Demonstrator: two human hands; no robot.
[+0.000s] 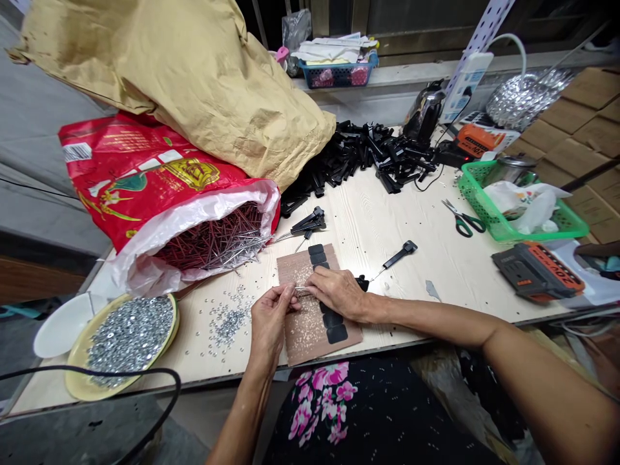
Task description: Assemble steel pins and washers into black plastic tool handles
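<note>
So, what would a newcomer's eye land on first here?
Probably the bright red sack on the left, its mouth open on a mass of thin rods. Next, perhaps, the heap of black parts at the back of the table. Front and center, the hands, left and right, pinch a thin silvery piece over a brown sheet.

garment: black | print: pink flowers (334, 374), small white flecks (387, 407) | left hand (272, 314), right hand (341, 294): bare
</note>
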